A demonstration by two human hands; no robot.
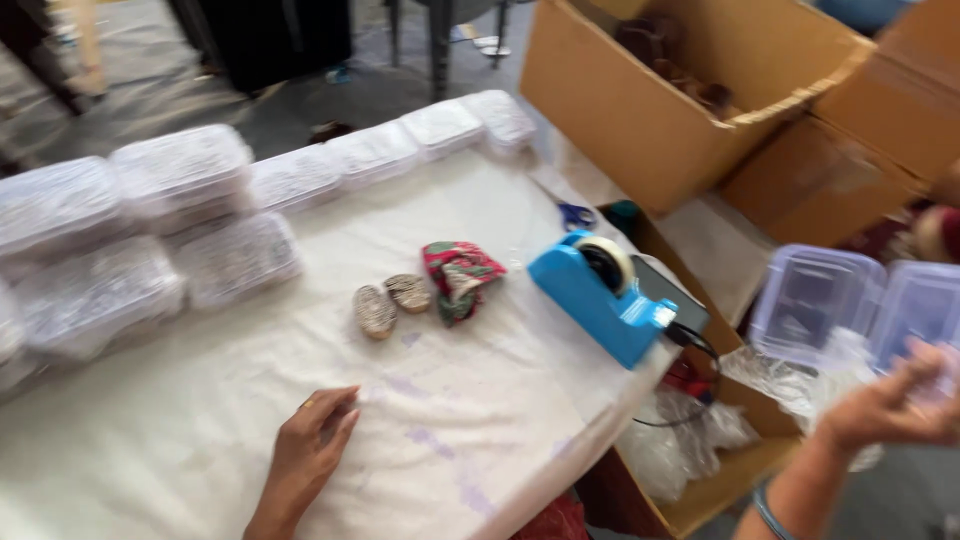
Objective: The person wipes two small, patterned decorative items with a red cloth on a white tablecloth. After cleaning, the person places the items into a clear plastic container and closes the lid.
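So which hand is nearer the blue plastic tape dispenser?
Left, narrowly. The left hand rests flat on the white table cover, down-left of the blue plastic tape dispenser. The right hand is off the table's right side, by the clear plastic containers.

One head-worn camera looks steeply down, close over the white table [480,440], tilted rightward.
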